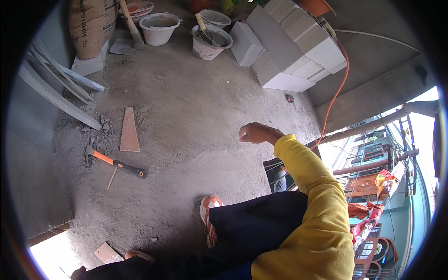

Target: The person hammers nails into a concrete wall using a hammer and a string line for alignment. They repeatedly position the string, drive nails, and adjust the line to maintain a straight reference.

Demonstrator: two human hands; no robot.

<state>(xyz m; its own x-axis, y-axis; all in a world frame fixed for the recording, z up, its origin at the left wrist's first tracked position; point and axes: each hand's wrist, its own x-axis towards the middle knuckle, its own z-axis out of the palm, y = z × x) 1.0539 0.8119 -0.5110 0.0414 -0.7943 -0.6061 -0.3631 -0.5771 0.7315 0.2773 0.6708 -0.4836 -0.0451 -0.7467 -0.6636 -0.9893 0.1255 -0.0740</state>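
My right hand, in a yellow sleeve, is held out over the concrete floor, with its fingers curled in. What it holds, if anything, is hidden. Only a small part of my left hand shows at the lower left rim; its fingers cannot be made out. A claw hammer with an orange and black handle lies on the floor at the left, across a thin wooden stick. Just beyond it lies a tapered reddish tile piece. Neither hand touches these.
White blocks are stacked at the far right, with an orange cable beside them. A mortar bucket holds a trowel. Another bucket, a shovel, a sack and leaning boards stand farther left. Openings break the floor's edges.
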